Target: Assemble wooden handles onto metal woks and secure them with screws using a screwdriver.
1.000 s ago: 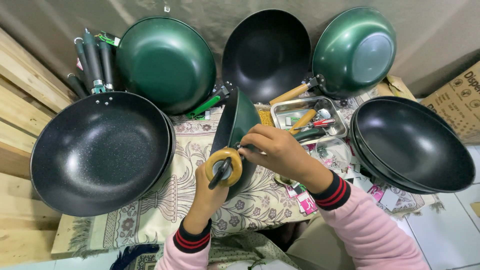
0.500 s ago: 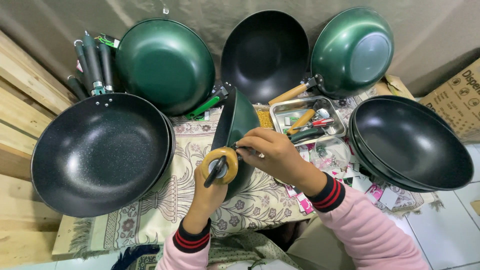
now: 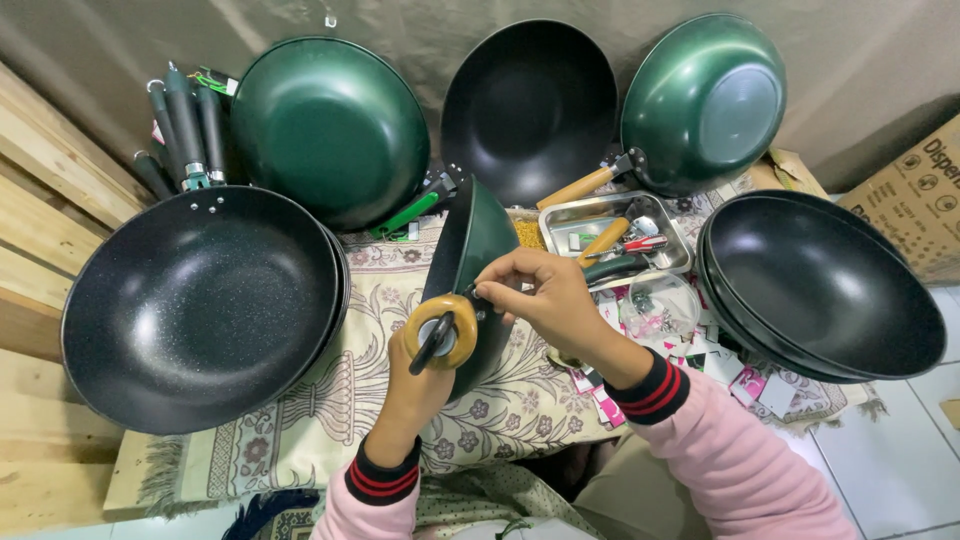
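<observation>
Between the fingers: green wok (image 3: 478,262) on edge, left hand (image 3: 415,385) clamped on wooden handle (image 3: 441,331), right hand (image 3: 545,297) pinched at its joint, fitting apparently unfinished.

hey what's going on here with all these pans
A person in pink sleeves sits at a patterned cloth covered with woks. The left hand holds a wooden handle end-on against a green wok standing on edge, while the right hand pinches something small at its rim. Stacks of black woks sit at either side, and a metal tray of small parts lies behind.
</observation>
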